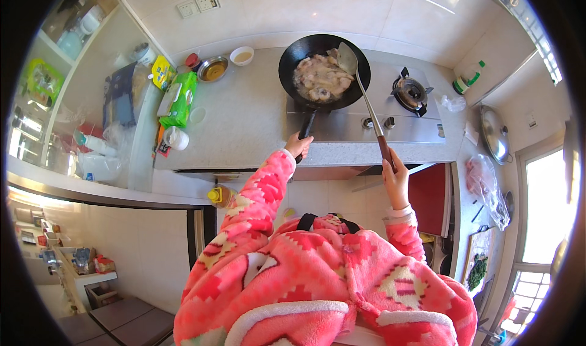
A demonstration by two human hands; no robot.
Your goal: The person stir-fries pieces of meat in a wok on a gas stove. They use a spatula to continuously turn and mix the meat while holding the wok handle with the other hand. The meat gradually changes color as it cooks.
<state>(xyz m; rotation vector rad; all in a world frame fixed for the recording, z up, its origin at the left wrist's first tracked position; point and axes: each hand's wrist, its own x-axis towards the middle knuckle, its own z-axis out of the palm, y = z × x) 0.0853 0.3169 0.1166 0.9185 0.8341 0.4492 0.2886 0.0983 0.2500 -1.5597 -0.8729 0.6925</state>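
My left hand is closed round the black handle of a wok, which sits over the left part of the gas hob. Pale pieces of food, perhaps meat or fish, lie in bubbling liquid inside it. My right hand grips the brown wooden handle of a metal wok spatula. The spatula's blade rests at the upper right of the food, and its shaft crosses the wok's right rim. Flames under the wok cannot be seen.
Left on the worktop stand a white bowl, a metal bowl of brownish liquid, a red-lidded jar, a green packet and a white-lidded jar. The bare right burner and a green-capped bottle are to the right.
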